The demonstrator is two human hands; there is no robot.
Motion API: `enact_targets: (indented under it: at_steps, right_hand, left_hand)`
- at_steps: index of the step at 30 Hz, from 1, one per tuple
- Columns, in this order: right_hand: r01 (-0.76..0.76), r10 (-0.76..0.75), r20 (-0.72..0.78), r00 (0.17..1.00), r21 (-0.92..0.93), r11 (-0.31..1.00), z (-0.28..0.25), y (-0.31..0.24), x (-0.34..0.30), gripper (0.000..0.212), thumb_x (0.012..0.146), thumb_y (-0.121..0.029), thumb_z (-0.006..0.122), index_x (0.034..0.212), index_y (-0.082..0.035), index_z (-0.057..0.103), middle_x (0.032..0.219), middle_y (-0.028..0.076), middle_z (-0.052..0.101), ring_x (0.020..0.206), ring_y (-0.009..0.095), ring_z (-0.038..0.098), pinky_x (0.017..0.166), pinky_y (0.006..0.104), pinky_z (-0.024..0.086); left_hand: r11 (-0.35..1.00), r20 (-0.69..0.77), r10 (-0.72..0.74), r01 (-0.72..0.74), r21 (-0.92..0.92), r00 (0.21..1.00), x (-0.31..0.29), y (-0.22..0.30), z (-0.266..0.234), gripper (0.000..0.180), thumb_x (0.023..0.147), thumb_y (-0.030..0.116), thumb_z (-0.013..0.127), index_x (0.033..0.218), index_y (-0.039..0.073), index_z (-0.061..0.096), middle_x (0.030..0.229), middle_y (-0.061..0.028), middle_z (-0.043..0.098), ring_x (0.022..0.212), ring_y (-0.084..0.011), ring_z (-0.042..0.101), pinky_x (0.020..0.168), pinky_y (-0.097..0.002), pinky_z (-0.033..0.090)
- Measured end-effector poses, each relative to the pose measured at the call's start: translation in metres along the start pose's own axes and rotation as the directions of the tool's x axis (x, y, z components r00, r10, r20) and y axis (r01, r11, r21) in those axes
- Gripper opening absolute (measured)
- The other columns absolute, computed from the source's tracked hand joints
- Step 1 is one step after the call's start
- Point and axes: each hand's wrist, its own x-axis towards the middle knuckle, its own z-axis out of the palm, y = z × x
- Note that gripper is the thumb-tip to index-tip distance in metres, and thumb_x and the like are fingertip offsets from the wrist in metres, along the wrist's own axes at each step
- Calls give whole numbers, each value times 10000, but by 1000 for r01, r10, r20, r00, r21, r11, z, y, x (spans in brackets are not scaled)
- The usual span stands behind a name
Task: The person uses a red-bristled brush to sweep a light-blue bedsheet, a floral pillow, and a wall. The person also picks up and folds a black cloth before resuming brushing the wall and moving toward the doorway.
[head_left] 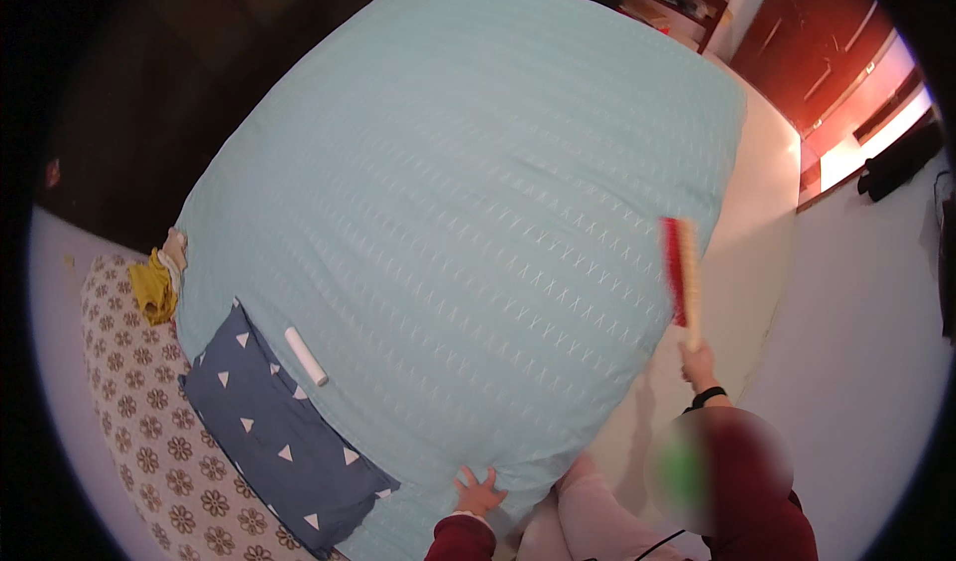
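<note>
A light blue-green sheet with rows of small white marks covers the bed. My left hand lies on it near the bed's close edge, fingers spread, holding nothing. My right hand is closed round the wooden handle of a bed brush with red bristles. The brush points away from me at the bed's right edge, its bristles turned left toward the sheet. It is slightly blurred; whether the bristles touch the cloth I cannot tell.
A dark blue pillow with white triangles and a white cylinder lie at the left. Beyond the pillow are a flower-patterned headboard cover and yellow cloth. Floor and a white wall run along the right; a reddish door stands far right.
</note>
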Motion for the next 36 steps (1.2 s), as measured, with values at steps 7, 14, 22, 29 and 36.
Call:
enact_targets:
  at_steps: [7, 14, 22, 29, 36]
  right_hand:
    - [271, -34, -401, 916, 551, 789, -17, -31, -1, 272, 885, -237, 640, 761, -65, 469, 539, 29, 454, 392, 158, 484, 343, 316, 383]
    - [725, -642, 572, 510, 116, 679, 154, -90, -142, 323, 842, -275, 628, 1060, -36, 623, 987, 213, 662, 861, 384, 621, 740, 457, 496]
    - [773, -340, 922, 185, 76, 629, 141, -116, -59, 282, 802, -177, 610, 1054, -51, 615, 966, 197, 667, 891, 357, 635, 777, 465, 486]
    - [217, -137, 309, 941, -242, 946, -130, -105, 306, 371, 860, -294, 609, 1147, -58, 621, 932, 165, 686, 810, 300, 678, 691, 427, 538]
    - [199, 153, -426, 892, 672, 714, -245, -131, 437, 191, 858, -169, 639, 815, -27, 520, 558, 42, 509, 394, 164, 516, 356, 319, 431]
  left_hand:
    - [995, -78, -26, 18, -97, 997, 0, -4, 2, 843, 832, 646, 488, 1534, 252, 240, 1557, -301, 122, 1440, -480, -121, 1118, -651, -10]
    - [977, -56, -64, 51, -208, 996, 2, 37, -31, 704, 816, 610, 475, 1307, 119, 592, 1369, -318, 461, 1299, -472, 415, 1092, -506, 327]
    - [925, -715, 316, -370, 86, 623, 10, 262, -92, 732, 787, 278, 689, 1438, 101, 404, 1454, -342, 309, 1325, -505, 335, 1087, -529, 335]
    - [934, -571, 316, -354, 48, 758, 93, 449, -161, 877, 781, 401, 701, 1502, 125, 285, 1483, -410, 138, 1382, -577, 116, 1133, -605, 148]
    - [998, -245, 7, -22, -59, 970, 150, 483, -183, 1027, 736, 655, 659, 1541, 253, 165, 1478, -448, -57, 1358, -630, -131, 1138, -616, 25]
